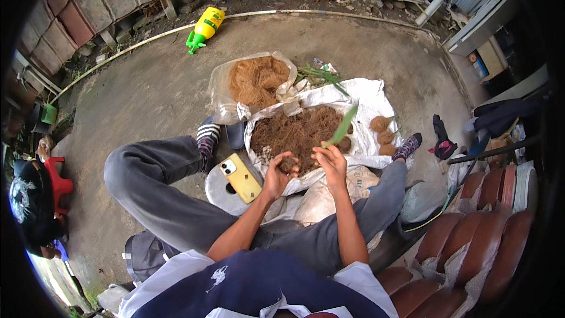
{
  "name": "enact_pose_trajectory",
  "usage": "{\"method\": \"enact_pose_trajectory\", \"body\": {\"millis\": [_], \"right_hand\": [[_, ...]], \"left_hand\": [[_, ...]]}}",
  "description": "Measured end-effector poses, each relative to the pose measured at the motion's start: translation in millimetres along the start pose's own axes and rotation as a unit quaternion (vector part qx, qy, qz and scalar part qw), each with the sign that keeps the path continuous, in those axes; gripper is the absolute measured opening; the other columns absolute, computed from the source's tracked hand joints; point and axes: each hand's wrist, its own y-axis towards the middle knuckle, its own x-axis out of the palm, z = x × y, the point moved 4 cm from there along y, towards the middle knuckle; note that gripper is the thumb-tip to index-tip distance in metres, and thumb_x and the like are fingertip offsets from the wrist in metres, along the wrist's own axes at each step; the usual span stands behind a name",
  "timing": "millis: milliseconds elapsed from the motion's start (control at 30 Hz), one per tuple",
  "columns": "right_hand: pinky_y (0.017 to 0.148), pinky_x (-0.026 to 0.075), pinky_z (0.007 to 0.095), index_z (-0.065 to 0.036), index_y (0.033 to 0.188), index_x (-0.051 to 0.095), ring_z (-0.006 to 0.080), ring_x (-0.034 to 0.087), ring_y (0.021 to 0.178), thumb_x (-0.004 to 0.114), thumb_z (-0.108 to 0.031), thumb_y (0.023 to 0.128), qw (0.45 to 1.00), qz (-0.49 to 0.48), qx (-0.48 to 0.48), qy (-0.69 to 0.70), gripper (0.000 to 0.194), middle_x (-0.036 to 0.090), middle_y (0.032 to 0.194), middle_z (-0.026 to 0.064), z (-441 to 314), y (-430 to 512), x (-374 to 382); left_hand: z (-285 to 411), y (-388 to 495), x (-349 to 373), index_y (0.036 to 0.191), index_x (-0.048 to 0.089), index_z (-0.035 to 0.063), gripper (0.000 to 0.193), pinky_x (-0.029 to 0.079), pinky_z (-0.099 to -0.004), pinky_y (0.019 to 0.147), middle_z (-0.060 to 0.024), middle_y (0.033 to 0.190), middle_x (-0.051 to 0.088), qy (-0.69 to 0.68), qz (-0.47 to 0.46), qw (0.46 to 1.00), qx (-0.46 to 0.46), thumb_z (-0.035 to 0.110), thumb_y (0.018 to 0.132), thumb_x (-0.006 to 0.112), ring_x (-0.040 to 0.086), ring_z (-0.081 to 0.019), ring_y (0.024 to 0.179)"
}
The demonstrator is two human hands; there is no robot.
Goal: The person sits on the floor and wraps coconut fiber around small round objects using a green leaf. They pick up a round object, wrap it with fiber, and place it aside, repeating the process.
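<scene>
My left hand point(279, 176) is cupped around a small dark clump of growing medium point(288, 165). In my right hand point(330, 163), a green leafy cutting point(343, 127) is pinched between the fingertips, its blade slanting up and to the right. Both hands are over the near edge of a white woven sack point(247, 141) that bears loose brown fibrous medium point(295, 134). A dark round ball point(344, 144) lies just beyond my right hand. Several fibre-wrapped balls point(385, 136) form a column on the sack's right part. Tan coconut fibre point(258, 80) fills a clear plastic bag beyond the medium.
Long green leaves point(320, 75) lie behind the sack. A yellow phone point(240, 178) rests on a grey round object point(216, 185) beside my left forearm. A yellow-green spray bottle point(206, 28) lies on the concrete. Brown stacked pots point(459, 238) stand at right, a red stool point(59, 183) at left.
</scene>
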Motion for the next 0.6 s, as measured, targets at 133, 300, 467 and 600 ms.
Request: {"method": "enact_pose_trajectory", "body": {"millis": [133,300,467,600], "right_hand": [[0.057,0.042,0.0220,0.000,0.110,0.058,0.0080,0.056,0.063,0.056,-0.022,0.097,0.996,-0.047,0.072,-0.017,0.025,0.064,0.077,0.0048,20.9,0.5,14.5],[0.054,0.039,0.0199,-0.004,0.102,0.058,0.0038,0.051,0.058,0.056,-0.023,0.098,0.994,-0.098,0.050,0.023,0.020,0.060,0.069,-0.0001,16.6,-4.1,23.2],[0.056,0.039,0.0230,-0.002,0.101,0.057,0.0073,0.052,0.061,0.056,-0.019,0.097,0.988,-0.148,0.049,0.025,0.018,0.058,0.070,0.0018,12.7,-8.2,25.5],[0.065,0.045,0.0235,0.000,0.104,0.061,0.0098,0.058,0.071,0.063,-0.021,0.093,0.984,-0.165,0.042,-0.058,0.023,0.063,0.081,0.0051,13.5,-10.9,27.8]], "left_hand": [[7.0,-5.3,7.0,0.124,0.045,0.0034,0.040,0.050,-0.0333,0.074,-0.0153,0.107,0.060,0.072,0.006,0.997,0.000,0.036,0.102,0.038,0.063,-0.0217,0.086],[11.6,-6.4,6.8,0.115,0.052,0.0017,0.048,0.048,-0.0308,0.069,-0.0133,0.093,0.063,0.128,0.034,0.991,0.009,0.046,0.100,0.040,0.064,-0.0199,0.076],[10.4,-6.0,3.3,0.103,0.054,0.0013,0.055,0.046,-0.0288,0.061,-0.0096,0.076,0.061,0.149,0.090,0.985,-0.003,0.054,0.097,0.041,0.059,-0.0174,0.065],[7.1,-2.1,1.4,0.093,0.057,0.0018,0.060,0.044,-0.0279,0.056,-0.0081,0.069,0.058,0.177,0.086,0.981,0.007,0.058,0.097,0.038,0.055,-0.0163,0.058]]}}
